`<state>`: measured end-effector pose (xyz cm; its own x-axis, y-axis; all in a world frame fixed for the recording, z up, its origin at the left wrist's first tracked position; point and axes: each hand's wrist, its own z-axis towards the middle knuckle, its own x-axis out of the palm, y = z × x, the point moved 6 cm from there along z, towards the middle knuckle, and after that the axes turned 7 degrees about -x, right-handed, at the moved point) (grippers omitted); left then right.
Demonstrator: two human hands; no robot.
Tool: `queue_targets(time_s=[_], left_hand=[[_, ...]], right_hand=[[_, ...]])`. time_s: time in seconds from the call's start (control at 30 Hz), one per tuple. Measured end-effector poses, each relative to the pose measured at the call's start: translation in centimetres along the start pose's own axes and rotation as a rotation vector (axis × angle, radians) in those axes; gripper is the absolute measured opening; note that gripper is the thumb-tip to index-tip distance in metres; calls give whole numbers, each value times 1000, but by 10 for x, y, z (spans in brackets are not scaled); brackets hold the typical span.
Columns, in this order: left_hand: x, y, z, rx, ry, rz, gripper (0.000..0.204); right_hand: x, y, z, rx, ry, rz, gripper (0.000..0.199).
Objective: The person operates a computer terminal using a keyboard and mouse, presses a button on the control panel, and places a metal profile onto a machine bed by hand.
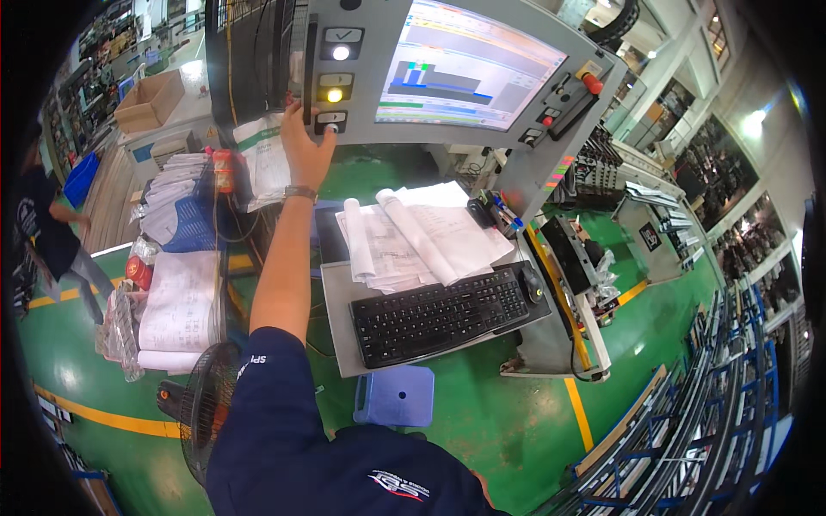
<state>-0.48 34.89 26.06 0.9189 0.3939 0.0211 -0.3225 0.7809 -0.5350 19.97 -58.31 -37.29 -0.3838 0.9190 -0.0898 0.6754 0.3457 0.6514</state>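
My left hand (pixel 304 144) reaches up to the grey control panel (pixel 370 103) of a machine. Its thumb rests on the lowest of three buttons (pixel 330 123), while the fingers lie along the panel's left edge. The hand holds nothing, and a watch sits on the wrist. The middle button (pixel 335 89) glows yellow and the top one (pixel 342 45) glows white. To the right of the buttons is a lit screen (pixel 465 64). My right hand is out of view.
Below the panel, a grey shelf (pixel 340 301) carries a black keyboard (pixel 439 314), a mouse (pixel 533 284) and rolled paper drawings (pixel 422 236). A blue stool (pixel 396 396) and a black fan (pixel 202 408) stand on the green floor. Another person (pixel 43 232) walks at far left.
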Motion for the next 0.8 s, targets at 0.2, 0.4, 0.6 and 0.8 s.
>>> queue_targets(time_s=[0.2,0.4,0.6,0.8], left_hand=[[4,-3,-2,8,-59,-40,50],[1,-1,-1,4,-8,-48,49],[2,2,-3,-19,-1,-30,53],[-3,2,-1,-53,5,-61,53]], right_hand=[[-4,-7,1,10,-106,17,59],[4,-6,3,70,-58,-54,56],[19,12,-38,-7,-98,-107,58],[63,79,-104,64,-112,-195,57]])
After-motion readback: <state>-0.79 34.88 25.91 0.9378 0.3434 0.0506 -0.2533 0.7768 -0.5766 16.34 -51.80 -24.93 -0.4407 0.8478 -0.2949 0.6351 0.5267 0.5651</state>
